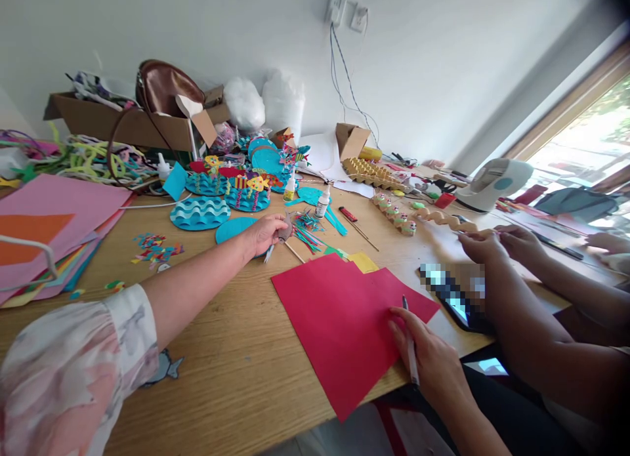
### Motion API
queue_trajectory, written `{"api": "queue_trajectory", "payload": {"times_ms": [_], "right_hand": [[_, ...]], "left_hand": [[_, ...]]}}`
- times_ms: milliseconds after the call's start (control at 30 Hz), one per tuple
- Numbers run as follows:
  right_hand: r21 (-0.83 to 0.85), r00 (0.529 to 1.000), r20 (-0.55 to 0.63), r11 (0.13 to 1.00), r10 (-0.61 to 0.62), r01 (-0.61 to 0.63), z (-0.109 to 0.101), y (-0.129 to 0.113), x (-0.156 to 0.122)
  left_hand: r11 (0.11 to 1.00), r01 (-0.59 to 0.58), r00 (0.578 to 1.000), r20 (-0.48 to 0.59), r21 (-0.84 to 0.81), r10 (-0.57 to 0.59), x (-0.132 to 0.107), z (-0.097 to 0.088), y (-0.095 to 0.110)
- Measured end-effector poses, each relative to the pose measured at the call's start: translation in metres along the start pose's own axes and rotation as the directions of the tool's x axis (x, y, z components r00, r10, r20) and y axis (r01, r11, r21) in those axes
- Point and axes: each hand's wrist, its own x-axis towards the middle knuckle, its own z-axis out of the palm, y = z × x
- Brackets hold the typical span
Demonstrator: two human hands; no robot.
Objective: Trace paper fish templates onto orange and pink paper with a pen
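We look across a light wooden desk (231,371) whose grain runs along its length; it stands against a plain white wall (443,62). High on that wall we see two white sockets (347,13), from which thin cables (344,75) hang down toward the desk top. At the right, a window (595,134) with a wooden frame (561,111) lets in strong daylight, and through it we make out blurred green outside. The floor is hidden from us.

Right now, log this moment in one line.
left hand: touching grey piece | right hand: holds pen on red paper
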Motion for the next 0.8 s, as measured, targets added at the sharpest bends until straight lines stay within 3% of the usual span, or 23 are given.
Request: {"api": "queue_trajectory", "payload": {"times_ms": [100,233,333,433,500,600,800], "right_hand": [[-0.043,0.999,-0.023,0.999,0.029,-0.030,-0.003,0.001,-0.003],[-0.030,0.985,-0.170,0.999,0.018,-0.023,-0.010,0.001,-0.007],[0.081,0.959,-0.280,0.996,0.044,-0.022,-0.018,-0.007,0.000],[0.182,0.968,-0.249,0.983,0.014,0.033,-0.024,-0.027,0.017],[0.227,0.967,-0.230,0.960,-0.108,0.162,-0.027,-0.045,0.032],[0.277,0.958,-0.090,0.917,-0.273,0.287,-0.028,-0.070,0.053],[0.375,0.919,0.110,0.872,-0.378,0.314,-0.018,-0.095,0.092]], "left_hand": [[0.999,-0.020,1.000,-0.023,-0.027,0.020,0.000,-0.003,0.001],[0.998,-0.042,0.999,-0.020,0.056,0.043,-0.002,-0.017,0.006],[0.976,-0.031,0.998,0.060,0.215,0.019,-0.008,-0.029,0.011],[0.904,-0.024,0.978,0.197,0.426,-0.067,-0.018,-0.037,0.013],[0.819,-0.058,0.954,0.274,0.571,-0.124,-0.024,-0.038,0.012],[0.634,-0.153,0.928,0.331,0.758,-0.171,-0.028,-0.033,0.006],[0.251,-0.310,0.898,0.369,0.917,-0.238,-0.025,-0.020,0.002]]}}
